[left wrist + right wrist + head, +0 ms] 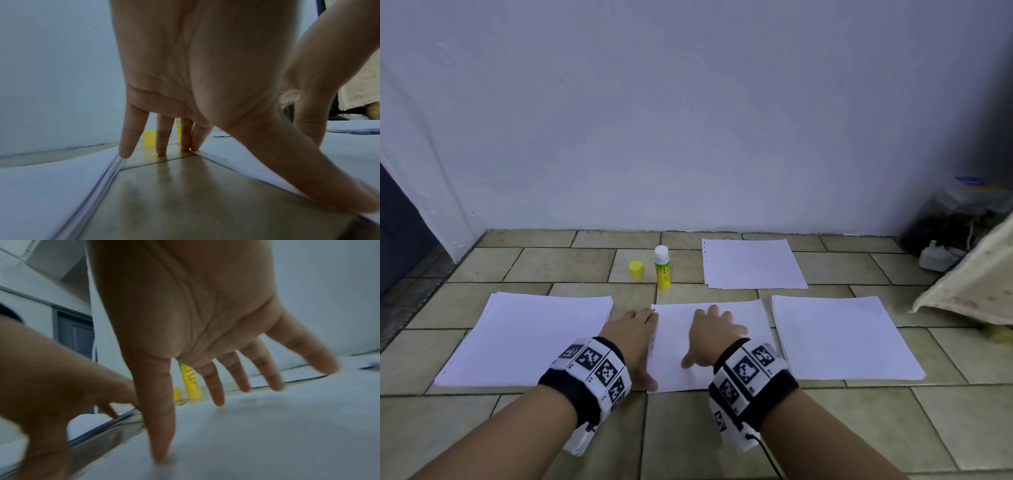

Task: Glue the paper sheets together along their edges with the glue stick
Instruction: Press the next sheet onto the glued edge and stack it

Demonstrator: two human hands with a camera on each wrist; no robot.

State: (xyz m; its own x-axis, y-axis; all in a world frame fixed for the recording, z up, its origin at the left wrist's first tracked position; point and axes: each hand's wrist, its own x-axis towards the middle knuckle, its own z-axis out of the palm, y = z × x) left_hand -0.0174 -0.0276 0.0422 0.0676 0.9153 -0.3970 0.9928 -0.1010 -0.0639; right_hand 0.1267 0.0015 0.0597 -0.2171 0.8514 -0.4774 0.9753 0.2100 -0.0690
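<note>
A white sheet point(753, 329) lies on the tiled floor in front of me. My right hand point(714, 334) presses on it with fingers spread and straight point(218, 395). My left hand point(635, 330) rests beside the sheet's left edge, thumb point(320, 186) on that edge, fingertips point(125, 152) touching the floor and a paper stack's corner. The yellow glue stick point(662, 270) stands upright behind, uncapped, white tip up. Its yellow cap point(636, 269) sits just left of it. Paper stacks lie at left point(527, 339) and right point(842, 337).
Another white sheet point(751, 263) lies at the back near the wall. A cream cloth point(972, 274) hangs in at the right, with a white plastic item point(936, 257) and a dark cluttered corner behind it. A dark doorway point(400, 233) is at far left.
</note>
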